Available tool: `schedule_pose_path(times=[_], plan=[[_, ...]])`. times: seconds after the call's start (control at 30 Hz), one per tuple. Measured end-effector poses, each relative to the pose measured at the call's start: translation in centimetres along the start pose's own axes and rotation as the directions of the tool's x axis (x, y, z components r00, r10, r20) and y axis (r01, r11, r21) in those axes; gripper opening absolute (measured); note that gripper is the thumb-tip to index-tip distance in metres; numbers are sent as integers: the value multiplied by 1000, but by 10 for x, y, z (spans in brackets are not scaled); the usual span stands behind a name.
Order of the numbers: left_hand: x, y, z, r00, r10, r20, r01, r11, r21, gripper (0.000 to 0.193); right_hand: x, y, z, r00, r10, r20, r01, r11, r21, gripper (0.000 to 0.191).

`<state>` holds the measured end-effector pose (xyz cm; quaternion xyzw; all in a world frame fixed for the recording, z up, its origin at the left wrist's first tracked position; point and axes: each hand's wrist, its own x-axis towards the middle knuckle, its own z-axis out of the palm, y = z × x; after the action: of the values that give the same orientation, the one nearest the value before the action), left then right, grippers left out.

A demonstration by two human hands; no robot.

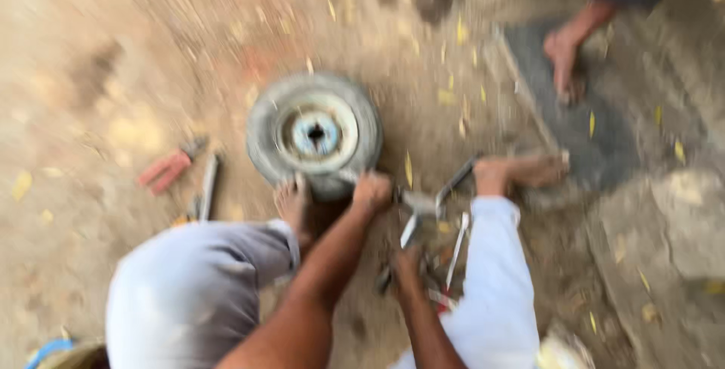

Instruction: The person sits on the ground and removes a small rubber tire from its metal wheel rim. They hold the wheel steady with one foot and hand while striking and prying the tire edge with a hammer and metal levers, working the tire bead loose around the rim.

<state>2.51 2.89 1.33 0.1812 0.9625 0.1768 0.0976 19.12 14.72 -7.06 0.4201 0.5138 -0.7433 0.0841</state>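
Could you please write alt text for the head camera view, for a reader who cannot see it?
Blurred view down at a squatting person whose left hand grips the edge of a small grey rubber wheel lying on dirt, while the right hand reaches among metal hand tools. Red-handled pliers lie left.

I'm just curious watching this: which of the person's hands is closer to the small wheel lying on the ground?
Left. The left hand is at the wheel's near edge, seemingly touching the tyre. The right hand is lower, apart from it, among the metal tools.

Wheel [314, 133] on the ground ahead of my left hand [372, 191]; pliers [168, 168] left of wheel; metal tools [434, 222] right, between my legs.
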Motion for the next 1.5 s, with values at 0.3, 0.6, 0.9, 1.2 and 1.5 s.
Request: schedule_pose_path(times=[0.3,0.6,0.9,1.2,1.5], plan=[[5,10,-19,999,19,32,-16,997,-80,20,-67,-148,-61,968,-250,31,230,926,301,26],[-6,2,-26,997,37,-62,-44,992,-120,19,-110,-205,-78,599,-670,-438,801,499,331,24],[1,3,-21,998,28,64,-26,999,-27,25,-71,-43,20,982,-22,187,-5,990,142,24],[2,-6,-3,999,27,-26,-29,994,-101,23,-68,-181,-86,784,-582,-215,618,700,359,14],[11,-3,10,996,52,-69,-58,995,-87,17,-26,-103,-34,839,-486,-244,527,838,144,13]])
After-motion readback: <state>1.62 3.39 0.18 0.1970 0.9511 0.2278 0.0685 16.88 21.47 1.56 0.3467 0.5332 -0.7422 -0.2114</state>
